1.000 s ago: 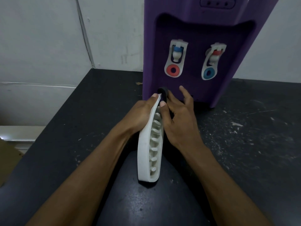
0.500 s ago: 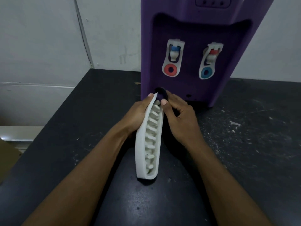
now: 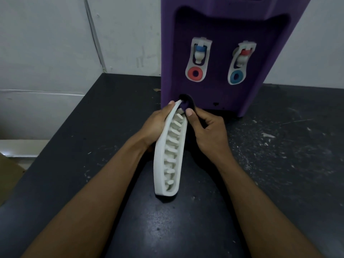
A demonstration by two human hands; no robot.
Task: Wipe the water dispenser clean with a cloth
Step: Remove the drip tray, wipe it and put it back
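A purple water dispenser (image 3: 219,30) stands at the back of a dark counter (image 3: 279,164), with two white taps on its front. My left hand (image 3: 156,125) holds the white slatted drip tray (image 3: 170,155) on edge, its lower end resting on the counter. My right hand (image 3: 208,129) is closed on a dark cloth (image 3: 187,102) pressed against the tray's top end, just in front of the dispenser's base. Most of the cloth is hidden by my fingers.
A white wall rises behind and to the left of the counter. White flecks and scuffs (image 3: 268,135) mark the counter on the right. A brown cardboard corner (image 3: 9,175) shows past the counter's left edge.
My right hand's fingers have curled from spread to closed around the cloth at the tray's top end. The tray and my left hand have stayed about where they were.
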